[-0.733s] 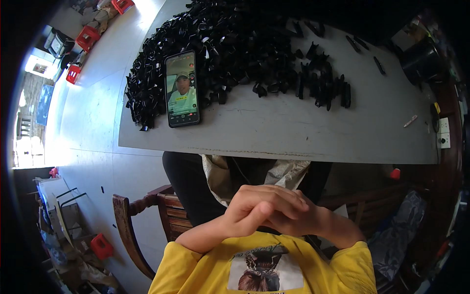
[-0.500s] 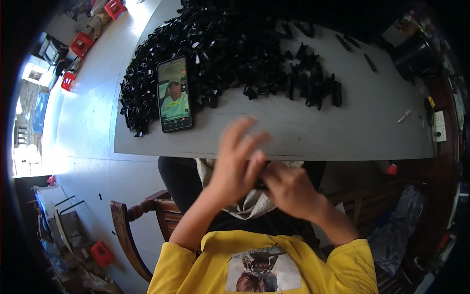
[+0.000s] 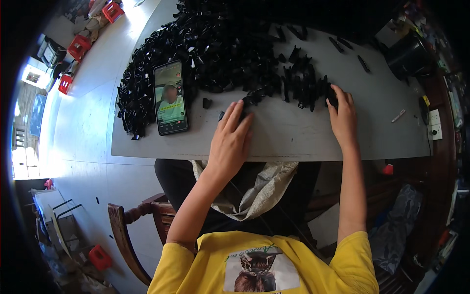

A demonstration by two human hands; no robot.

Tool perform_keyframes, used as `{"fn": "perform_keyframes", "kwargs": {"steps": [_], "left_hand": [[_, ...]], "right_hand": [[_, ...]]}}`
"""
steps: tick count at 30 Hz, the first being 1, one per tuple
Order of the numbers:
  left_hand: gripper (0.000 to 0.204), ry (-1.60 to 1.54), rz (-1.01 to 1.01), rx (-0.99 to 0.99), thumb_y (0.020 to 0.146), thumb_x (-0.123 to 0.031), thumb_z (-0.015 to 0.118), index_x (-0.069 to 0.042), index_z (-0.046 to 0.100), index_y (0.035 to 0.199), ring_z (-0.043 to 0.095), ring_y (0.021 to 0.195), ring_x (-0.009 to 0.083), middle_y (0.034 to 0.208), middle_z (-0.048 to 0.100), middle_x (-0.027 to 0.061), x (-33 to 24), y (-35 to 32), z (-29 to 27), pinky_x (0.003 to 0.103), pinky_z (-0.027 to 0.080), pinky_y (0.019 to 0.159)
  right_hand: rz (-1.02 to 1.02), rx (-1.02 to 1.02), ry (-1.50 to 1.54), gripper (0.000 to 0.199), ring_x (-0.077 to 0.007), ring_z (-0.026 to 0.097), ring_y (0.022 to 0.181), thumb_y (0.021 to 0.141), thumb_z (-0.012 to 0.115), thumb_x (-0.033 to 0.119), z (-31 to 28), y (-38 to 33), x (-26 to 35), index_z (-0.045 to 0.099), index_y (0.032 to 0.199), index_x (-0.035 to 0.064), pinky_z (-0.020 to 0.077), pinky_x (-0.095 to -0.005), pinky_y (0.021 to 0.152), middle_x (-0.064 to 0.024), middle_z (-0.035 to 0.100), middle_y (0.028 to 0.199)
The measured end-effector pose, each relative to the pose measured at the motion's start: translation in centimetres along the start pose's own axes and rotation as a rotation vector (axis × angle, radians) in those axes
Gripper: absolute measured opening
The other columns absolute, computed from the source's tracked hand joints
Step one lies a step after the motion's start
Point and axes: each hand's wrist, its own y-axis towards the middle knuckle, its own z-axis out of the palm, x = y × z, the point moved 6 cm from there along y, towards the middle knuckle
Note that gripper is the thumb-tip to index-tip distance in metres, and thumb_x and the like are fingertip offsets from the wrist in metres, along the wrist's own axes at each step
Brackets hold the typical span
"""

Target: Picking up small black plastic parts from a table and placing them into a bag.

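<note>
My left hand (image 3: 230, 139) lies over the tabletop with its fingers stretched forward. Its fingertips reach small black plastic pieces (image 3: 254, 96) at the near edge of a big heap (image 3: 210, 54); what lies under the palm is hidden. Farther right, my right hand (image 3: 344, 115) has thumb and fingers closed around a long black plastic piece (image 3: 331, 95). That piece is at the right end of a cluster of similar long pieces (image 3: 306, 83). One loose small black piece (image 3: 207, 103) sits left of my left hand.
A phone (image 3: 171, 100) playing a video leans against the heap. On the grey table (image 3: 387, 137) are a pen-like white stick (image 3: 398, 116), several stray black pieces and a black bin-like container (image 3: 411, 56). A pale woven sack (image 3: 264, 191) rests in my lap.
My hands have parted from above the table's front edge. The left went forward to the small pieces; the right went forward and right, where it grips a long piece at the cluster.
</note>
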Motion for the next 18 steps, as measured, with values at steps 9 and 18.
{"fn": "perform_keyframes", "kwargs": {"steps": [9,18], "left_hand": [[0.025,-0.103,-0.021,-0.170,0.079,0.006,0.059,-0.001,0.064,0.103,0.057,0.104,0.0348,0.115,0.058,0.0158,0.9,-0.3,-3.4,0.041,0.048,0.086],[0.036,0.244,0.203,0.131,0.070,-0.004,0.060,-0.004,0.064,0.106,0.055,0.099,0.0246,0.112,0.056,0.0081,-1.5,1.2,-0.2,0.034,0.048,0.079]], "right_hand": [[-0.051,-0.306,0.236,0.045,-0.0191,0.060,0.094,0.092,0.051,0.002,0.3,-0.2,-2.9,0.045,0.136,0.0060,0.0487,-0.0293,0.078,-0.0087,0.059,0.105],[0.322,0.034,1.264,0.054,-0.0061,0.042,0.059,0.086,0.046,-0.002,0.0,-5.8,4.1,0.038,0.138,0.0112,0.0343,-0.0184,0.048,-0.0020,0.048,0.096]]}}
